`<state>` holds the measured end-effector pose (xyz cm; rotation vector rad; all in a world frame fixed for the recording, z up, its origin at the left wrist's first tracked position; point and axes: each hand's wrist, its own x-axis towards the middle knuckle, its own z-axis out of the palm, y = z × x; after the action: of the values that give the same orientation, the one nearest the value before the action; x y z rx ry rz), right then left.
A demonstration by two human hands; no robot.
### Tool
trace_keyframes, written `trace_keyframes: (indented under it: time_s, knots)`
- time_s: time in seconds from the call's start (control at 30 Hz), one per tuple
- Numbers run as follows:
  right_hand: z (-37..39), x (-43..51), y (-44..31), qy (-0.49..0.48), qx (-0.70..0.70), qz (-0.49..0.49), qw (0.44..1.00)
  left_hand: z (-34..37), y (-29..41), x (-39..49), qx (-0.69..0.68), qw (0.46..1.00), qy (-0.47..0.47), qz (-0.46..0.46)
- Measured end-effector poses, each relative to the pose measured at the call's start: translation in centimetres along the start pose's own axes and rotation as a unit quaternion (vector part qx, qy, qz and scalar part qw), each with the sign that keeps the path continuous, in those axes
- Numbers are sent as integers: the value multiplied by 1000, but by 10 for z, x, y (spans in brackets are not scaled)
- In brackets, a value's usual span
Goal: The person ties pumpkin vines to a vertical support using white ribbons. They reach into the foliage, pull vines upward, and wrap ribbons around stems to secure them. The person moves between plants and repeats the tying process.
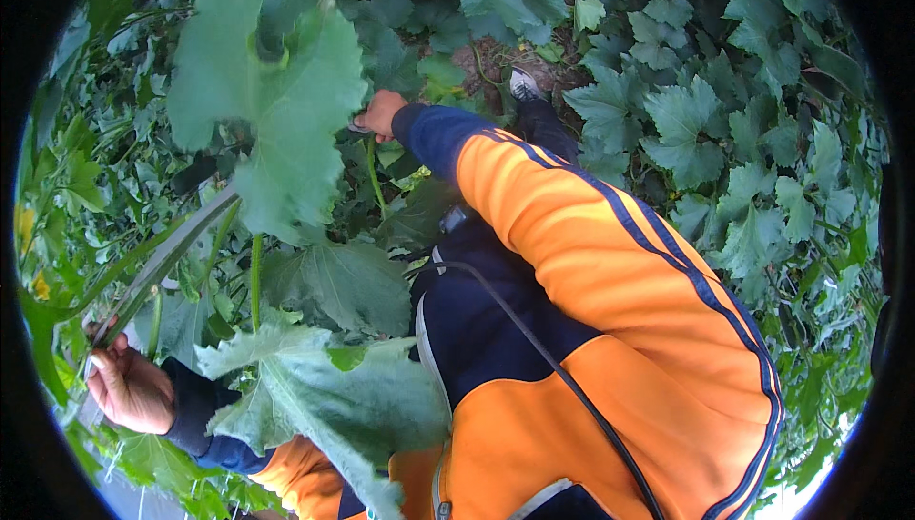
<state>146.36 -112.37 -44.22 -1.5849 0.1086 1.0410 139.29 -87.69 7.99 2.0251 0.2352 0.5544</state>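
Observation:
My left hand (132, 385), at the lower left, is closed round the lower end of a long grey-green stalk (171, 255) that runs up toward a large lobed leaf (286, 119). A thin pale edge shows by its fingers; what it is, I cannot tell. Farther up, my right hand (382, 116) is closed on a small silvery object (357, 127), mostly hidden by the fingers and the leaf. Just below that hand stands a green leaf stalk (374, 177). Another broad leaf (336, 384) lies across the front of my left sleeve and jacket.
Dense large-leaved vines (686, 119) surround me, with yellow flowers (41, 285) at the far left. A patch of brown soil (486, 66) shows near my shoe (525, 84). A black cable (529, 334) crosses my orange and navy jacket. Upright bristly stalks (256, 280) stand between my arms.

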Motion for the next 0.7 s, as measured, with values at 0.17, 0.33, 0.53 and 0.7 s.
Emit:
trace_keyframes:
  time_s: [0.17,0.33,0.53,0.7]
  knots:
    - [-22,-1,17,-30,-52,-30,998,25,-40,-18,-8,998,65,4]
    - [-64,-12,44,-27,195,-17,980,46,-72,-28,18,997,79,-12]
    - [-129,-35,64,199,246,-32,948,54,-99,-18,7,997,75,-32]
    - [-151,-61,80,168,209,-45,962,65,-105,-11,26,994,88,-60]
